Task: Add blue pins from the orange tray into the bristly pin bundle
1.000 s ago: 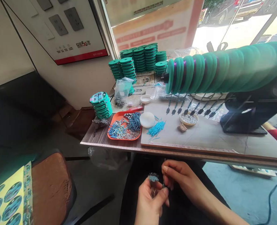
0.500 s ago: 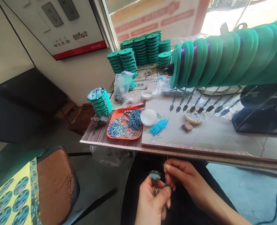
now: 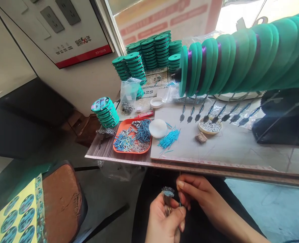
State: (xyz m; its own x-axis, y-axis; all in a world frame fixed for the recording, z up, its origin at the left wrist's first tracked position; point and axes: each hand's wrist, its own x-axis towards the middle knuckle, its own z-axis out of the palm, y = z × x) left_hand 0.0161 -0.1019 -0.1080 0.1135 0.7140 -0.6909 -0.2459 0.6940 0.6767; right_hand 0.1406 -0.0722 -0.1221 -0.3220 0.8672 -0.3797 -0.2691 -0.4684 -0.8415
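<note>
My left hand is closed around a fanned bundle of small grey-blue pieces, their tips spread above the fingers. Its thumb presses on the forefinger, beside the right fingertips. My right hand is closed in a pinch on a thin upright strand; whether it is thread or wire I cannot tell. A small dark piece shows between the two hands, too small to name. Both hands are over the lap, just below the table edge.
An orange tray of small fishing-float-like parts stands on the table. Nearby are light-blue sticks, a white round lid and a dish of grey beads. Green spools hang on a rod at right; others are stacked behind.
The view has shifted slightly, so the table things sit a little further left. Both hands keep their grips, and the small piece between them shows less blue.
</note>
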